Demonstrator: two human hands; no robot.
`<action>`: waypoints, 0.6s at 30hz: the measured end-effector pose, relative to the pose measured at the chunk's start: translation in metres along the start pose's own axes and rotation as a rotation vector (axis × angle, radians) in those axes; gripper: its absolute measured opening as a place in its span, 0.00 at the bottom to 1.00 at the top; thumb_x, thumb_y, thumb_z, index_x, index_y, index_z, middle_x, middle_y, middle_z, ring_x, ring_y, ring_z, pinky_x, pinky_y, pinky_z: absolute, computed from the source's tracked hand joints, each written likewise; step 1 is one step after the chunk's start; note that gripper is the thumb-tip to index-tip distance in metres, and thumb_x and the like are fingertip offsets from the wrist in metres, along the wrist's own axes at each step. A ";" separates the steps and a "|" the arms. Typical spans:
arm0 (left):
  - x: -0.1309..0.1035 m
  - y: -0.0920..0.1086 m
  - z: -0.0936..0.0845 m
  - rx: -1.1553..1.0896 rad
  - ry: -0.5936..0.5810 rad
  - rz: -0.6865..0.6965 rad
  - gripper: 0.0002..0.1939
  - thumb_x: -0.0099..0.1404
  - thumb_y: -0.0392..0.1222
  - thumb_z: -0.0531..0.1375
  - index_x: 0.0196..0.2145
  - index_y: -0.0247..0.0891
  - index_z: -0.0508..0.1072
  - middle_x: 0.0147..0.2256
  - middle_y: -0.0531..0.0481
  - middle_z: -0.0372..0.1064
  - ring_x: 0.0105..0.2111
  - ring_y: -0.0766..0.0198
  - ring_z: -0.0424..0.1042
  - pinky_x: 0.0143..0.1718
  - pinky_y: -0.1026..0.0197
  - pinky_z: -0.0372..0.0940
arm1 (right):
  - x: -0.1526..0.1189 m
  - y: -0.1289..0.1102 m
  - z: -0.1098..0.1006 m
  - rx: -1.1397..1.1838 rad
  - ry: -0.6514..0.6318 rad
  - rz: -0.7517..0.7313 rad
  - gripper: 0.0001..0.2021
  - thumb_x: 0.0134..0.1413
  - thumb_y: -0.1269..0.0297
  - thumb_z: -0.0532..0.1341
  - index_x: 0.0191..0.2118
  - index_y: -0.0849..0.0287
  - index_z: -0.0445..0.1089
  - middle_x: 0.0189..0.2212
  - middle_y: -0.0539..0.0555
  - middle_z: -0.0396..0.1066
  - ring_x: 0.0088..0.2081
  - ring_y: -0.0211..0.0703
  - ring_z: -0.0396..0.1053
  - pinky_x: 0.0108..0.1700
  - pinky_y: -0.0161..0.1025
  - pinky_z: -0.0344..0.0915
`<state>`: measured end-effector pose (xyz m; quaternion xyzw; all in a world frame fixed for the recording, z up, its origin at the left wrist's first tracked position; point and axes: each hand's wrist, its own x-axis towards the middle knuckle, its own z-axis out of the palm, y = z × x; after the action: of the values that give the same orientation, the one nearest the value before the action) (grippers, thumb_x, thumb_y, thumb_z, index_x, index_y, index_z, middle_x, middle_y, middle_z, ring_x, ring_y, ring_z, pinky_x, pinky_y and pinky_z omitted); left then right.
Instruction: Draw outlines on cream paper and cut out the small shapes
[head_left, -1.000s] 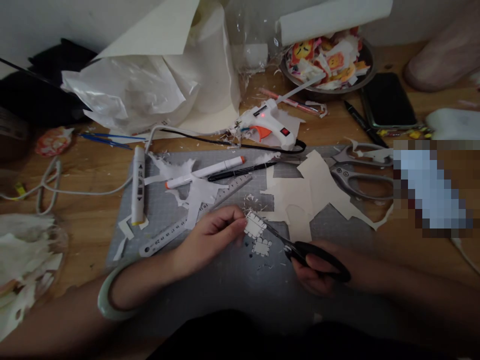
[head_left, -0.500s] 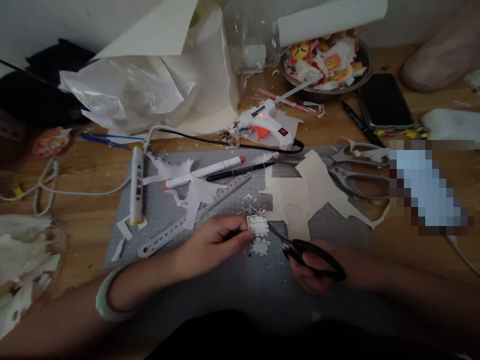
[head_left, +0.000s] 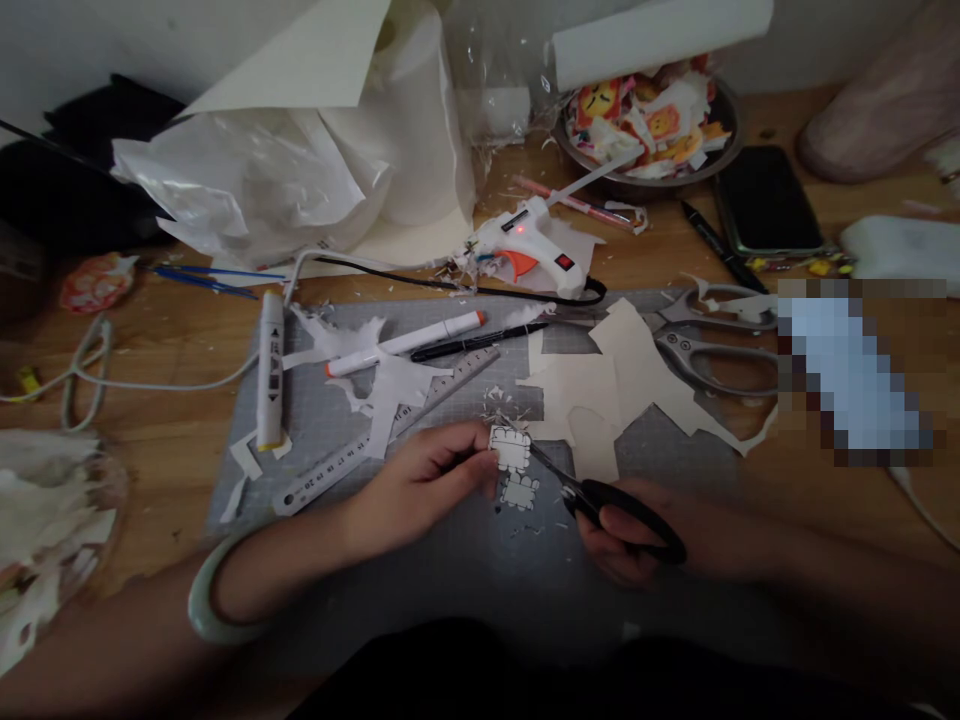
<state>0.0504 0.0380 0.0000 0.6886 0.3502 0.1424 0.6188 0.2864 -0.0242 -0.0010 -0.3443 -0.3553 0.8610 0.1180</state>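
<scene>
Between the thumb and fingers of my left hand (head_left: 439, 475) is a small white paper cutout (head_left: 510, 449) with a black scalloped outline. My right hand (head_left: 626, 530) has its fingers through the handles of black-handled scissors (head_left: 630, 515). The scissor blades point up and left, their tips at the right edge of the cutout. A second scalloped paper cutout (head_left: 519, 491) is just below the held one, over the grey cutting mat (head_left: 465, 590). Tiny paper trimmings (head_left: 499, 405) lie just beyond my left fingertips.
A steel ruler (head_left: 330, 470), markers (head_left: 271, 375) and white paper scraps (head_left: 401, 390) lie on the left. Cream card pieces (head_left: 581, 395) and large metal scissors (head_left: 712, 350) are on the right. Behind stand a glue gun (head_left: 551, 265) with its red light on and a scrap-filled bowl (head_left: 645, 180).
The cutout in my left hand has shifted slightly up and left, with the scissor tips staying at its edge. The whole view has drifted a little; both hands keep their grip.
</scene>
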 end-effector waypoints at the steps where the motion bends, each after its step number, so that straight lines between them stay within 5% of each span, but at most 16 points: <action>1: 0.000 0.000 0.000 -0.001 0.011 -0.007 0.14 0.67 0.39 0.50 0.24 0.37 0.67 0.23 0.54 0.63 0.26 0.67 0.63 0.30 0.66 0.59 | 0.000 0.000 0.000 -0.013 -0.002 0.003 0.17 0.57 0.52 0.55 0.24 0.58 0.55 0.16 0.43 0.55 0.19 0.30 0.50 0.23 0.34 0.47; 11: 0.001 0.001 0.000 -0.127 0.110 -0.107 0.14 0.66 0.42 0.51 0.24 0.38 0.65 0.22 0.54 0.64 0.25 0.67 0.64 0.31 0.64 0.61 | -0.001 -0.001 0.000 -0.068 0.008 0.039 0.20 0.55 0.48 0.58 0.24 0.58 0.56 0.17 0.43 0.56 0.20 0.30 0.51 0.23 0.33 0.48; 18: 0.000 0.000 -0.001 -0.106 0.109 -0.090 0.13 0.66 0.41 0.51 0.23 0.38 0.64 0.21 0.56 0.61 0.23 0.68 0.61 0.28 0.66 0.58 | 0.003 0.010 -0.006 0.094 -0.091 -0.084 0.20 0.58 0.48 0.55 0.24 0.57 0.54 0.14 0.42 0.54 0.18 0.30 0.50 0.21 0.32 0.48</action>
<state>0.0500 0.0386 0.0000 0.6297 0.4058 0.1702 0.6402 0.2882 -0.0268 -0.0124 -0.2837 -0.3336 0.8858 0.1538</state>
